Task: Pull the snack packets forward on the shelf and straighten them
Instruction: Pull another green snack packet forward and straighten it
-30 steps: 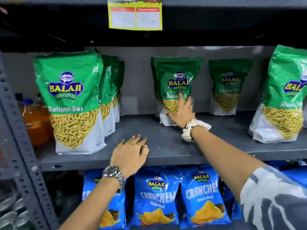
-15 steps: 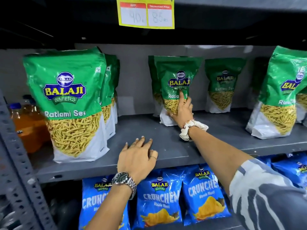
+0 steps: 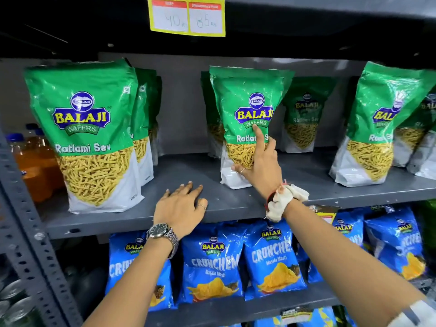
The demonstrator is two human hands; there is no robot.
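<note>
Green Ratlami Sev packets stand on the grey shelf (image 3: 226,206). The middle packet (image 3: 245,109) stands upright partway forward, and my right hand (image 3: 262,166) grips its lower right side, thumb on the white base and index finger up the front. More packets sit deeper behind it, one at the back (image 3: 304,114). A large packet (image 3: 87,135) stands at the shelf's front left with others behind it. Another front packet (image 3: 375,128) is at the right. My left hand (image 3: 181,208) lies flat on the shelf's front edge, fingers spread, holding nothing.
Blue Crunchem chip bags (image 3: 212,263) fill the shelf below. Orange drink bottles (image 3: 35,166) stand at far left behind a perforated upright post (image 3: 30,237). A yellow price tag (image 3: 187,16) hangs from the shelf above. Bare shelf lies between the left and middle packets.
My right hand has drawn the middle packet forward from the back of the shelf. The left hand stays pressed on the shelf edge. The view has come closer.
</note>
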